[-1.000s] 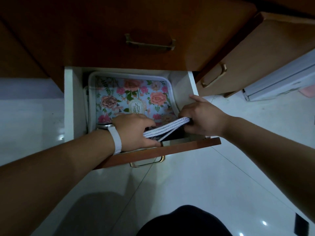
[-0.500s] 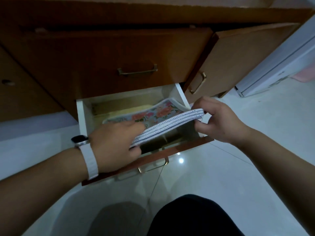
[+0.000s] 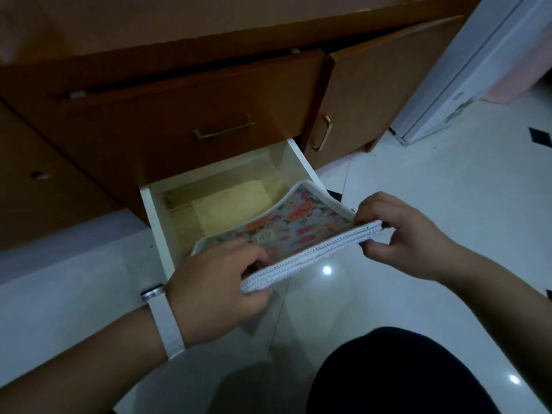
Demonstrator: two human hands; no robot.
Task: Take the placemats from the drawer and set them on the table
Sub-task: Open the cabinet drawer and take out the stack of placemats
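Hiding drawer (image 3: 155, 222) front: placemats (image 3: 298, 228)

cabinet door (image 3: 382, 85): ajar | white unit (image 3: 478, 70): far right | floor (image 3: 448, 204): glossy white tile

The open white-walled drawer (image 3: 155, 222) is bare at its left and back, down to the yellowish liner, though the brown wooden drawer front (image 3: 179, 115) above overhangs its rear. The stack of floral white-edged placemats (image 3: 298, 228) blocks the drawer's front right. A brown cabinet door (image 3: 373, 94) stands ajar to the right. The glossy white tiled floor (image 3: 418, 189) lies open beyond the hands.
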